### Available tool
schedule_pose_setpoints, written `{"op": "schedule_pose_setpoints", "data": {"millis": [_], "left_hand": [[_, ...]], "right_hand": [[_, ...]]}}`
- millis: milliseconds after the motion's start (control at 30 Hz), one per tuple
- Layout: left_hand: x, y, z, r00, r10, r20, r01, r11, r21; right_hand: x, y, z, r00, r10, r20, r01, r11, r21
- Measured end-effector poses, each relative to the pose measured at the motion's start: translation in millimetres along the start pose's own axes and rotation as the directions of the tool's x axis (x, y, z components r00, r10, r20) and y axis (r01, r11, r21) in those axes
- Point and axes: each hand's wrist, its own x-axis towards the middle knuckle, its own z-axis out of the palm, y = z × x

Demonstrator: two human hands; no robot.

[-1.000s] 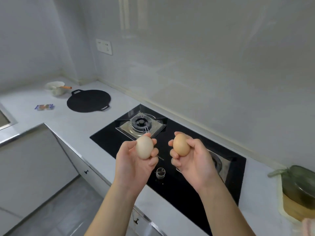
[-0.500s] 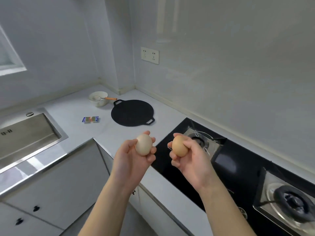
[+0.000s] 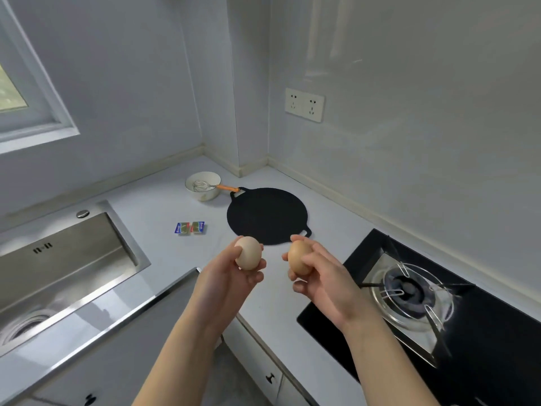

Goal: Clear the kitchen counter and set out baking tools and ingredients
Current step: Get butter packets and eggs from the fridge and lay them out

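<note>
I have the left hand (image 3: 225,282) curled round a pale egg (image 3: 248,253) and the right hand (image 3: 325,279) round a brown egg (image 3: 298,257). Both are held above the counter (image 3: 164,206), with the griddle (image 3: 266,215) at twelve o'clock. Set down loose, I judge either could roll off the edge at six o'clock, or crack if they knock together.

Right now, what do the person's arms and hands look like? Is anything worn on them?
The left forearm and right forearm are bare down to the picture's edge; no sleeve shows. The left hand and the right hand wear no gloves. No ring, watch or bracelet shows on the sides facing the camera.
</note>
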Motion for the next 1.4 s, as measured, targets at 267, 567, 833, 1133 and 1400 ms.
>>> {"op": "schedule_pose_setpoints", "data": {"millis": [267, 567, 833, 1133, 1400], "left_hand": [[75.9, 23.7, -61.2, 0.977, 0.106, -0.184, -0.038, 0.939, 0.341], [199.6, 85.3, -179.5, 0.971, -0.01, -0.238, 0.123, 0.876, 0.466], [324.9, 100.8, -246.7, 0.966, 0.119, -0.23, 0.157, 0.438, 0.885], [402.2, 82.6, -267.9, 0.994, 0.027, -0.108, 0.101, 0.179, 0.979], [423.2, 73.9, -271.5, 0.997, 0.018, -0.078, 0.074, 0.151, 0.986]], "right_hand": [[115.4, 19.3, 20.3, 0.997, 0.064, 0.038, -0.048, 0.94, -0.337], [270.6, 60.4, 91.1, 0.994, 0.105, -0.03, -0.108, 0.896, -0.43], [389.0, 103.9, 118.2, 0.982, 0.072, -0.174, -0.183, 0.588, -0.788], [459.6, 121.8, 113.8, 0.98, 0.039, -0.195, -0.198, 0.281, -0.939], [482.7, 128.7, 110.0, 0.975, 0.055, -0.215, -0.221, 0.191, -0.956]]}}
